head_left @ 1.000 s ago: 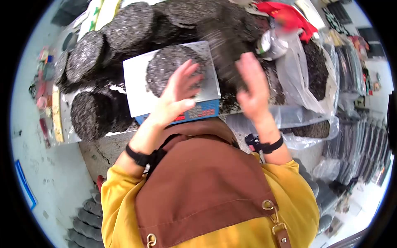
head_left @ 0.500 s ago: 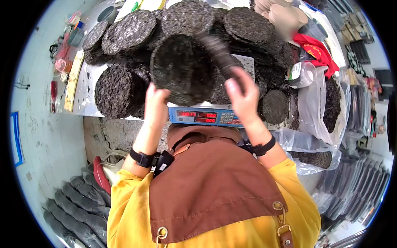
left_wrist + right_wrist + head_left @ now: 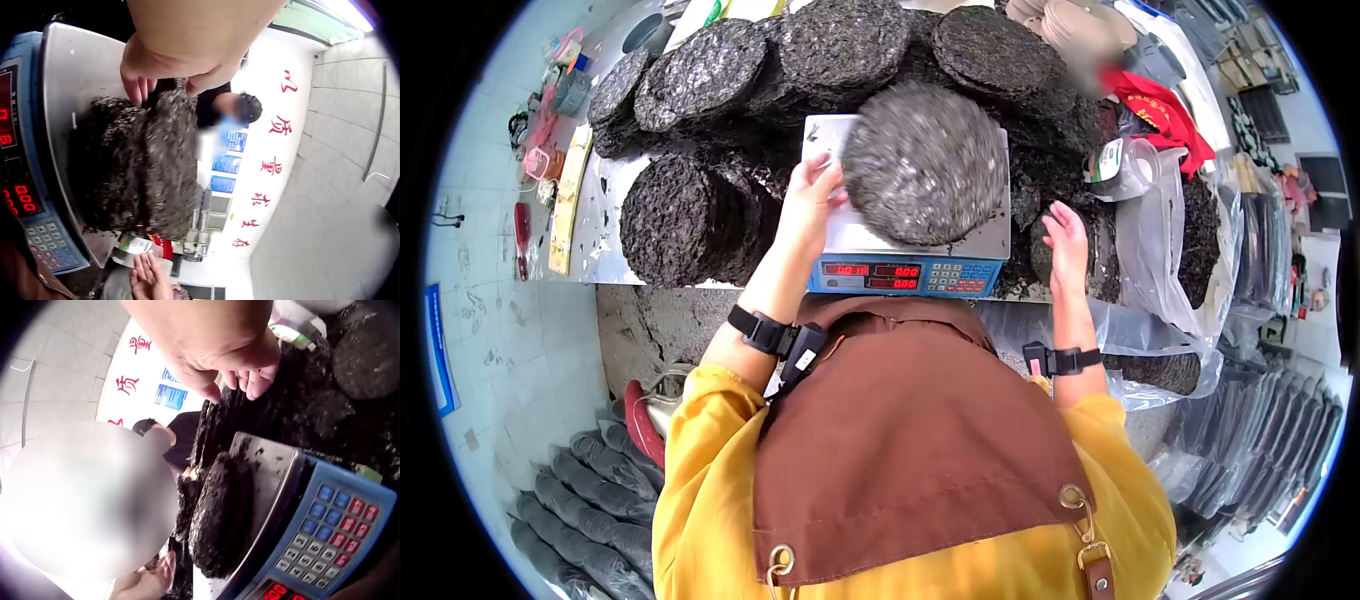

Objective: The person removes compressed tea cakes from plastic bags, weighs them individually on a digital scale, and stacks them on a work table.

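Note:
A round dark seaweed cake (image 3: 925, 165), blurred by motion, is over the steel plate of the blue electronic scale (image 3: 960, 280). My left hand (image 3: 808, 205) is at its left edge; in the left wrist view thumb and fingers pinch the upper rim of the tilted seaweed slab (image 3: 172, 162). Another thick layer lies against it on the plate side. In the right wrist view a cake (image 3: 222, 512) stands over the plate. Right of the scale, my right hand (image 3: 1067, 245) is raised and holds nothing, its fingers loosely bent.
Piles of seaweed cakes (image 3: 700, 75) line the back of the table, with another stack (image 3: 665, 220) left of the scale. A clear plastic jar (image 3: 1125, 168), a red cloth (image 3: 1165, 120) and a plastic bag (image 3: 1155, 250) are at the right. Another person (image 3: 234, 107) stands across.
Half a second ago both hands held cakes up over the scale. Now the right hand has let go and moved right, and the left-hand cake has turned its face upward.

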Available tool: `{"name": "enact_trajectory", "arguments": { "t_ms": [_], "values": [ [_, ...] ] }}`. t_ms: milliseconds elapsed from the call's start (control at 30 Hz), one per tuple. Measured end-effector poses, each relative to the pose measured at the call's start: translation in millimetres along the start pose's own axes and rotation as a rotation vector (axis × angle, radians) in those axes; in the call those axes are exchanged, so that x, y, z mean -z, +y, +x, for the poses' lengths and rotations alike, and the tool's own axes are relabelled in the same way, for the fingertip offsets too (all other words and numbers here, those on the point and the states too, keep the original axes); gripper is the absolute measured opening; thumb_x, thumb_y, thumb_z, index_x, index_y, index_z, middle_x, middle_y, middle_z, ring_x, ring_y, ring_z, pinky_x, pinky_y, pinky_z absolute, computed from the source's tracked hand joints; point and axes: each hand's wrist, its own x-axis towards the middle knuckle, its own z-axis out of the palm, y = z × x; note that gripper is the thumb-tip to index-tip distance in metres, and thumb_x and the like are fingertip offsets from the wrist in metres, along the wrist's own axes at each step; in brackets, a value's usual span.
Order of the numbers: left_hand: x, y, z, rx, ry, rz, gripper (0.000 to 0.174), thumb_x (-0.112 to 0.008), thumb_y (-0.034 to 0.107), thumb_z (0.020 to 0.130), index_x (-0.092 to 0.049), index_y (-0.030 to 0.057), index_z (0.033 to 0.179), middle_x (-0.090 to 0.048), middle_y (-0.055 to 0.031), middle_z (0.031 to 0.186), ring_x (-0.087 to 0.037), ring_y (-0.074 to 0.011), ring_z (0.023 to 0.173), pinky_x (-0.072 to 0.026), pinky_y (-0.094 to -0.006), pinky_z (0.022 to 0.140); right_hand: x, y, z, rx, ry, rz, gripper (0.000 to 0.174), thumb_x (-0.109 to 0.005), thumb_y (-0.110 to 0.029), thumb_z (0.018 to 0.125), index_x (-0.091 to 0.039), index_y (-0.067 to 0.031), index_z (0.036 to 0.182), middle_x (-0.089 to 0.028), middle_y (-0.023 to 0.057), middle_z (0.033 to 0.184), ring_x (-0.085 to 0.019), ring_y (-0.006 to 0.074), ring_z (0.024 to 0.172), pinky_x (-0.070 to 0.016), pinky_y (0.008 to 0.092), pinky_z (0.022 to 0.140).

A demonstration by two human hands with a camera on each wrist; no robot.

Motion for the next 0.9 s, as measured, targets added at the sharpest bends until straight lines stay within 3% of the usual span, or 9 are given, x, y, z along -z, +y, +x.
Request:
{"name": "enact_trajectory", "arguments": {
  "t_ms": [67,233,400,533,667,733,800,833,900],
  "values": [
    [22,-18,13,-0.157,0.147,0.078,0.046,-0.058,0.017,0.085,-0.042,-0.0001,0.124,-0.051,-0.0110,0.116,-0.050,-0.0190,0.104,-0.0444,-0.0322,0.084,24,8,-4,0.007,0.051,0.054,0.042,-0.059,-0.012,0.083,-0.048,-0.0012,0.122,-0.052,0.0115,0.123,-0.055,0.0151,0.101,-0.0436,0.0240,0.076],
    [56,22,-11,-0.208,0.305,0.167,0.039,-0.050,0.018,0.090,-0.042,0.0027,0.124,-0.049,-0.0116,0.121,-0.049,-0.0225,0.109,-0.0429,-0.0346,0.089,63,4,-11,-0.010,0.048,0.080,0.038,-0.055,-0.013,0.086,-0.048,-0.0028,0.122,-0.055,0.0076,0.115,-0.057,0.0144,0.096,-0.0452,0.0238,0.074],
    [60,62,-16,-0.375,0.258,0.260,0.041,-0.049,0.019,0.091,-0.041,-0.0012,0.125,-0.049,-0.0143,0.122,-0.049,-0.0231,0.112,-0.0430,-0.0371,0.091,72,-83,28,0.298,0.038,0.127,0.032,-0.053,-0.016,0.090,-0.048,0.0008,0.117,-0.055,0.0089,0.113,-0.056,0.0177,0.100,-0.0467,0.0276,0.081],
    [26,55,-6,-0.325,0.173,0.341,0.042,-0.049,0.017,0.090,-0.039,0.0000,0.127,-0.048,-0.0148,0.125,-0.047,-0.0242,0.114,-0.0431,-0.0360,0.091,31,-98,57,0.402,-0.066,0.209,0.039,-0.054,-0.020,0.089,-0.046,0.0005,0.121,-0.055,0.0111,0.112,-0.057,0.0184,0.100,-0.0486,0.0303,0.079],
    [-3,-13,29,-0.113,0.102,0.540,0.041,-0.054,0.019,0.086,-0.047,-0.0026,0.120,-0.055,-0.0174,0.114,-0.055,-0.0266,0.100,-0.0455,-0.0332,0.082,-43,-36,54,-0.078,-0.420,-0.100,0.043,-0.058,-0.027,0.085,-0.048,0.0002,0.117,-0.054,0.0092,0.114,-0.059,0.0186,0.094,-0.0481,0.0300,0.077],
    [-16,-44,36,-0.332,0.005,1.059,0.038,-0.055,0.017,0.083,-0.051,-0.0051,0.114,-0.057,-0.0223,0.105,-0.057,-0.0330,0.094,-0.0458,-0.0363,0.080,-70,-14,36,0.102,-0.484,-0.389,0.044,-0.059,-0.022,0.084,-0.045,0.0011,0.119,-0.053,0.0099,0.116,-0.056,0.0194,0.098,-0.0454,0.0317,0.084],
    [-18,-60,25,-0.491,0.120,1.061,0.037,-0.057,0.016,0.080,-0.053,-0.0069,0.110,-0.058,-0.0244,0.094,-0.056,-0.0377,0.087,-0.0454,-0.0394,0.079,-83,-20,17,-0.006,-0.474,0.133,0.049,-0.061,-0.018,0.083,-0.040,0.0020,0.123,-0.052,0.0118,0.118,-0.053,0.0193,0.104,-0.0413,0.0327,0.091],
    [-14,-55,21,-0.273,0.060,0.868,0.035,-0.057,0.013,0.080,-0.053,-0.0076,0.108,-0.059,-0.0215,0.089,-0.057,-0.0333,0.085,-0.0458,-0.0372,0.078,-82,-25,17,-0.154,-0.513,0.189,0.055,-0.062,-0.014,0.082,-0.034,0.0029,0.127,-0.051,0.0129,0.119,-0.050,0.0190,0.108,-0.0382,0.0315,0.095],
    [-9,-38,2,-0.232,-0.018,0.746,0.041,-0.060,0.007,0.081,-0.047,-0.0059,0.118,-0.056,-0.0153,0.106,-0.057,-0.0220,0.091,-0.0477,-0.0302,0.077,-84,-28,20,-0.185,-0.502,0.243,0.059,-0.065,-0.010,0.079,-0.036,0.0023,0.128,-0.051,0.0112,0.119,-0.051,0.0185,0.107,-0.0391,0.0309,0.094]
  ]
}}
